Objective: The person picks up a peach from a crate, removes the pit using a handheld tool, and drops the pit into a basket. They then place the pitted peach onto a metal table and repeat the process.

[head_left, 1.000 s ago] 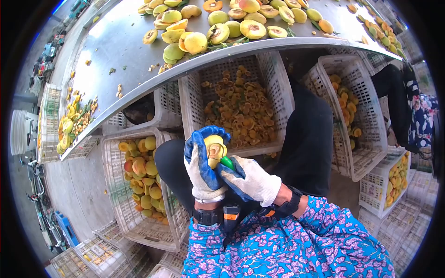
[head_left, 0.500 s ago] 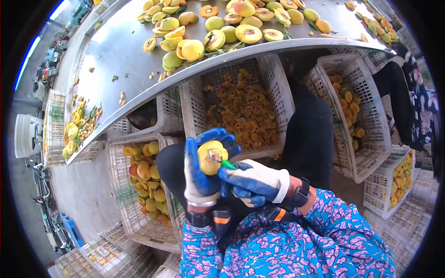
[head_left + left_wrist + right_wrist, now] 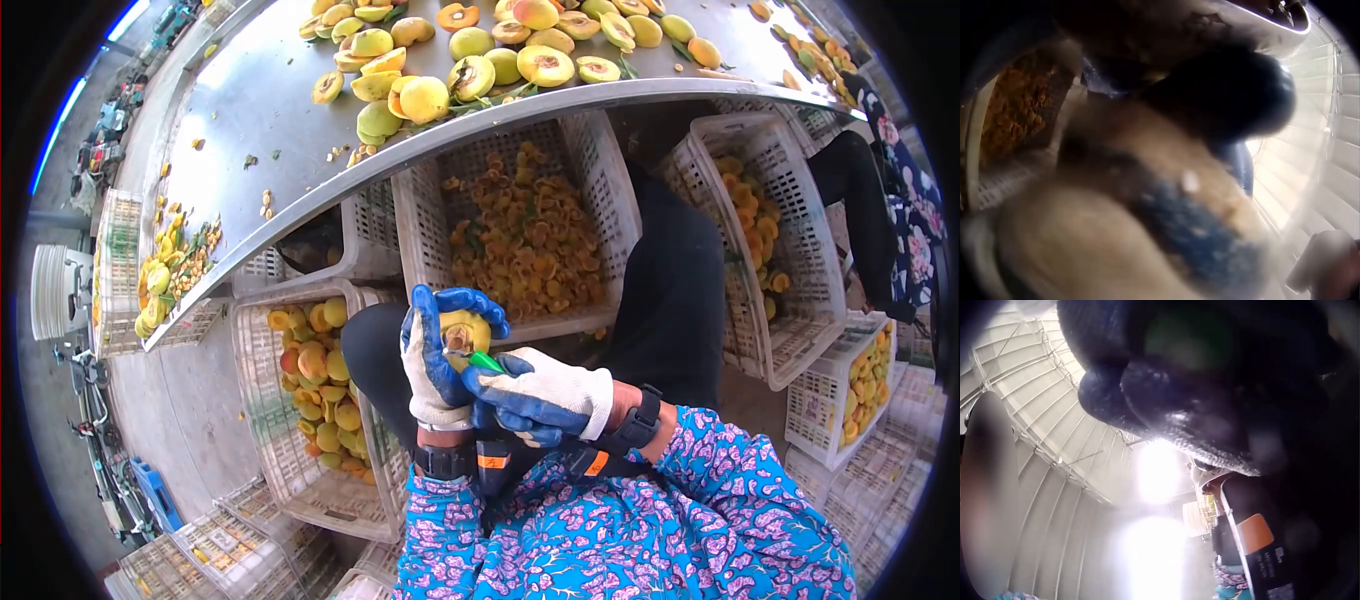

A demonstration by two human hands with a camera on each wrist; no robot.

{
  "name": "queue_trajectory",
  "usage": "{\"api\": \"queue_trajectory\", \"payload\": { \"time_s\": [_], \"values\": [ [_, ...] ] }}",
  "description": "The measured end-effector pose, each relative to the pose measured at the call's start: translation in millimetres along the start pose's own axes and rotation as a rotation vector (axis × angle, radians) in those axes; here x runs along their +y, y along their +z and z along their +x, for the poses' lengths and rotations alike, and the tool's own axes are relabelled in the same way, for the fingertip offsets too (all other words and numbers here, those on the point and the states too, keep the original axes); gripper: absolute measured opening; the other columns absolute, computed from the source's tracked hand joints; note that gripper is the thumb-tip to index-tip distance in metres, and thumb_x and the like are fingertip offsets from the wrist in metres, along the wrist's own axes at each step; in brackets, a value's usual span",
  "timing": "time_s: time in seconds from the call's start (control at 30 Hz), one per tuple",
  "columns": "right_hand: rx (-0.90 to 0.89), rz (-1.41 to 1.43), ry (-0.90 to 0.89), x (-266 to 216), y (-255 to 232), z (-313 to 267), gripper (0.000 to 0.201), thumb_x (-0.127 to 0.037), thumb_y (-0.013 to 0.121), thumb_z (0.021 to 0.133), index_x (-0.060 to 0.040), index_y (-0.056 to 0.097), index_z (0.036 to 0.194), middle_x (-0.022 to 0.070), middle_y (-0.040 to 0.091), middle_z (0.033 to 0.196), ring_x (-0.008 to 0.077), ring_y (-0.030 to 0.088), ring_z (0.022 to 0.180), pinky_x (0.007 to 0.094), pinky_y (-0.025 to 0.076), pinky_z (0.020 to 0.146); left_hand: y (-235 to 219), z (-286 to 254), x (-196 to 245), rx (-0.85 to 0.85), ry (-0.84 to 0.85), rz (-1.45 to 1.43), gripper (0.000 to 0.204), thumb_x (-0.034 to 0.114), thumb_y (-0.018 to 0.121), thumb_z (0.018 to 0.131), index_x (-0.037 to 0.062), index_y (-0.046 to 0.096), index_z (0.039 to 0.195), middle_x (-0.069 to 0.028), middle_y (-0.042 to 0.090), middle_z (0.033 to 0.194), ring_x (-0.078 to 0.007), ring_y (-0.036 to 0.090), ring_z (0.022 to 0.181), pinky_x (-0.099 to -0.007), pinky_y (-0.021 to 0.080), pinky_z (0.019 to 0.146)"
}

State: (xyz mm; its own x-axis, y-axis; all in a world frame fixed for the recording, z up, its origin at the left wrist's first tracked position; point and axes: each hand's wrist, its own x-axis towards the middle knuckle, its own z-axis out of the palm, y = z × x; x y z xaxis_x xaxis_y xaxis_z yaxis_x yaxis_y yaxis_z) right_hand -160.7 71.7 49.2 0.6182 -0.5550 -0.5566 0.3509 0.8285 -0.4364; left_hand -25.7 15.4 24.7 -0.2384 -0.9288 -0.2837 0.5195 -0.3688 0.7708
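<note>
In the head view the left hand [image 3: 437, 362], in a white and blue glove, cups a yellow cut fruit [image 3: 464, 334] with its brown centre facing up. The right hand [image 3: 545, 395], gloved the same way, grips a green-handled tool [image 3: 487, 362] whose tip meets the fruit's lower edge. Both hands are close together above the lap. Blurred glove fingers [image 3: 1191, 231] fill much of the left wrist view. Dark gloved fingers [image 3: 1166, 406] curl across the top of the right wrist view; the tool's tip is hidden there.
A metal table [image 3: 300, 120] carries cut fruit [image 3: 546, 65] beyond the hands. Below its edge stands a crate [image 3: 620, 215] of fruit pieces. Crates of fruit stand left [image 3: 262, 420] and right [image 3: 790, 290] of the knees. Another person's leg [image 3: 850, 190] is at far right.
Since half a second ago, the left fingers have closed in around the fruit, and the right hand and tool have shifted slightly left. The fruit's cut face has turned a little.
</note>
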Motion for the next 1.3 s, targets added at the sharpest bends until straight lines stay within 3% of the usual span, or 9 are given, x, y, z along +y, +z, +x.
{"api": "queue_trajectory", "payload": {
  "time_s": [0.07, 0.3, 0.33, 0.43, 0.6, 0.83, 1.0, 1.1, 1.3],
  "values": [
    [0.033, -0.157, -0.057, 4, -5, 4, 0.033, -0.038, 0.057, 0.094, -0.007, 0.055, 0.08, -0.0017, 0.046, 0.056, 0.006, 0.039, 0.038, 0.0205, 0.03, 0.034, 1, -2, -4, 0.015, 0.013, -0.015, 0.051, 0.044, 0.04, 0.099, -0.0026, 0.059, 0.09, -0.0185, 0.063, 0.078, -0.0284, 0.062, 0.069, -0.0379, 0.052, 0.063],
    [-0.152, 0.176, 0.021, 6, -3, -2, 0.029, -0.036, 0.057, 0.094, -0.0091, 0.06, 0.084, -0.0029, 0.051, 0.056, 0.0078, 0.045, 0.038, 0.0224, 0.034, 0.034, 4, -6, -4, 0.021, 0.095, 0.04, 0.052, 0.046, 0.036, 0.1, 0.0003, 0.06, 0.092, -0.0129, 0.062, 0.08, -0.0263, 0.061, 0.072, -0.0372, 0.052, 0.066],
    [-0.07, 0.111, 0.008, 6, -3, 2, 0.037, -0.042, 0.057, 0.093, -0.006, 0.056, 0.084, -0.0007, 0.047, 0.056, 0.0067, 0.039, 0.037, 0.0206, 0.031, 0.034, 5, -6, -1, 0.02, 0.052, 0.056, 0.052, 0.045, 0.037, 0.1, -0.001, 0.06, 0.093, -0.014, 0.063, 0.082, -0.0266, 0.062, 0.073, -0.0371, 0.052, 0.068],
    [-0.072, -0.141, 0.123, -16, -18, -8, 0.038, -0.043, 0.057, 0.092, -0.0057, 0.059, 0.085, -0.0018, 0.049, 0.055, 0.0068, 0.042, 0.039, 0.0203, 0.034, 0.035, 9, -8, -1, 0.01, -0.014, 0.04, 0.049, 0.042, 0.041, 0.099, -0.003, 0.06, 0.095, -0.0172, 0.065, 0.083, -0.026, 0.064, 0.072, -0.0367, 0.054, 0.066],
    [0.095, -0.477, -0.017, -3, -10, -8, 0.034, -0.039, 0.057, 0.093, -0.0078, 0.058, 0.079, -0.0029, 0.048, 0.055, 0.0068, 0.043, 0.04, 0.0211, 0.034, 0.036, 9, -12, 0, -0.004, -0.061, -0.01, 0.047, 0.039, 0.046, 0.098, -0.0038, 0.063, 0.088, -0.0167, 0.065, 0.075, -0.0256, 0.064, 0.063, -0.0341, 0.054, 0.06],
    [0.004, -0.059, 0.058, 6, 0, -6, 0.034, -0.04, 0.058, 0.093, -0.0082, 0.057, 0.08, -0.0039, 0.047, 0.054, 0.0055, 0.041, 0.039, 0.0207, 0.033, 0.036, 4, -8, 2, -0.033, -0.063, 0.05, 0.052, 0.042, 0.042, 0.099, -0.0043, 0.061, 0.083, -0.017, 0.063, 0.072, -0.0259, 0.061, 0.062, -0.0332, 0.051, 0.06],
    [0.076, -0.45, 0.046, -7, -19, -5, 0.035, -0.039, 0.056, 0.094, -0.0075, 0.056, 0.079, -0.0005, 0.049, 0.055, 0.0095, 0.044, 0.038, 0.0246, 0.035, 0.035, 11, -4, 1, -0.03, -0.153, 0.144, 0.05, 0.04, 0.044, 0.098, -0.0038, 0.062, 0.082, -0.0159, 0.063, 0.072, -0.0232, 0.061, 0.063, -0.0326, 0.051, 0.06],
    [-0.016, -0.095, 0.161, 0, -20, -16, 0.037, -0.04, 0.056, 0.094, -0.0056, 0.057, 0.08, -0.0004, 0.048, 0.054, 0.009, 0.041, 0.036, 0.0239, 0.033, 0.034, 9, -5, 0, -0.1, -0.192, 0.087, 0.045, 0.037, 0.053, 0.095, -0.0042, 0.063, 0.082, -0.0142, 0.064, 0.073, -0.0238, 0.063, 0.062, -0.0327, 0.053, 0.057],
    [-0.013, -0.008, -0.003, 22, -10, -11, 0.033, -0.039, 0.056, 0.094, -0.0092, 0.055, 0.08, -0.0028, 0.046, 0.055, 0.0065, 0.04, 0.037, 0.0213, 0.033, 0.035, 3, -4, -2, -0.077, -0.279, -0.048, 0.05, 0.042, 0.049, 0.096, -0.0049, 0.064, 0.087, -0.0166, 0.066, 0.075, -0.0257, 0.064, 0.063, -0.0341, 0.055, 0.06]
  ]
}}
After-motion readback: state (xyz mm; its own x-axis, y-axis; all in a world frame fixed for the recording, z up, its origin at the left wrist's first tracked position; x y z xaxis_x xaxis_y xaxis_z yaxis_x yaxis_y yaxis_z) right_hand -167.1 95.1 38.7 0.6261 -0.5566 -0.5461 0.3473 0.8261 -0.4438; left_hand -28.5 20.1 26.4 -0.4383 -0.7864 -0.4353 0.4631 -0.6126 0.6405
